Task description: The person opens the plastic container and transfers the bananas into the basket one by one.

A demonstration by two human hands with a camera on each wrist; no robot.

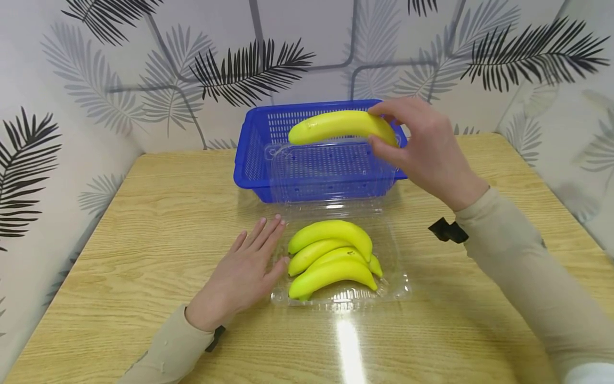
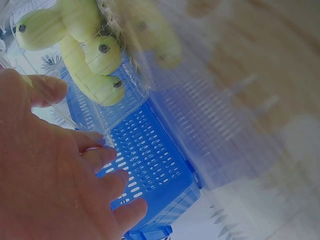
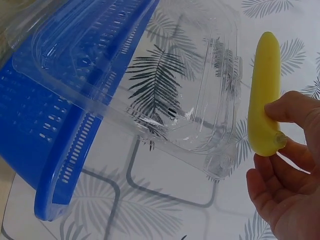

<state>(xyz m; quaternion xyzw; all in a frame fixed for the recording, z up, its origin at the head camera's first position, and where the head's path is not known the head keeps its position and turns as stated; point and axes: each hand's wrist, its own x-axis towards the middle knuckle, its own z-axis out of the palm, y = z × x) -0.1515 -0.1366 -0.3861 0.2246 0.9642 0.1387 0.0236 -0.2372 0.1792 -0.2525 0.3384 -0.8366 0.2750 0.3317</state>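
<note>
One yellow banana (image 1: 336,127) is pinched near its right end by my right hand (image 1: 422,144), held up over the blue basket. In the right wrist view the thumb and fingers grip the banana (image 3: 265,95) at its stem end. Several more bananas (image 1: 331,234) lie in a clear plastic clamshell box (image 1: 393,256) in front of the basket. My left hand (image 1: 244,272) lies flat with spread fingers against the box's left side. In the left wrist view, the fingers of my left hand (image 2: 65,165) reach along the clear wall beside the bananas (image 2: 90,55).
Behind the box stands the blue perforated basket (image 1: 247,149), against the leaf-patterned wall. The box's raised clear lid (image 1: 331,176) leans on the basket's front. All of it sits on a light wooden table (image 1: 182,202).
</note>
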